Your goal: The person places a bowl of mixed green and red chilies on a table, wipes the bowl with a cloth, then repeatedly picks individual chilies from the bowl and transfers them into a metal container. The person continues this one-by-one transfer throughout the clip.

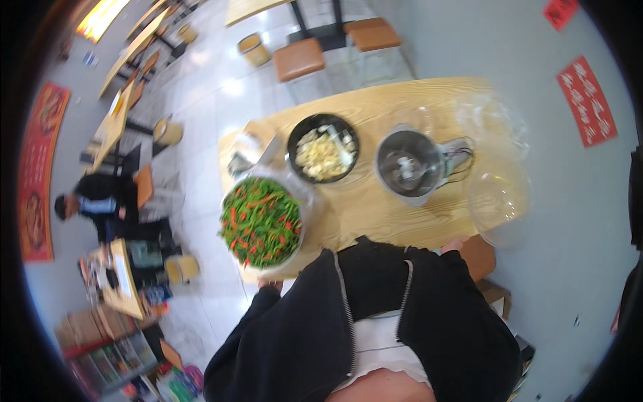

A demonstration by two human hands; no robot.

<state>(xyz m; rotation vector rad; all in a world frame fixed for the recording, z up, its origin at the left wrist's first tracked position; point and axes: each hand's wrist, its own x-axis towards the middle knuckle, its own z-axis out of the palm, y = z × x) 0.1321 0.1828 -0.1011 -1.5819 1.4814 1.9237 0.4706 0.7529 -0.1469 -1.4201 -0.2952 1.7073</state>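
My left hand [270,284] is at the near table edge, mostly hidden by my sleeve, just below a large basin [303,236] heaped with green and red chili peppers [261,221]. At the same edge, farther right, my right hand [454,244] rests near a clear plastic bowl [500,203]. Whether either hand grips the edge is not visible. Toward the table's far side, a black pan [290,145] contains pale peeled garlic cloves [319,156] and a whitish utensil [340,144]. To its right stands a metal food-grinder bowl [387,176] with a blade unit [408,168] inside.
Crumpled clear plastic [492,120] and dark cables [464,158] lie on the wooden table [366,218]. A small carton [266,143] sits by the basin. A grey wall [562,201] borders the right; stools [300,59] stand beyond. A person [108,201] sits at left.
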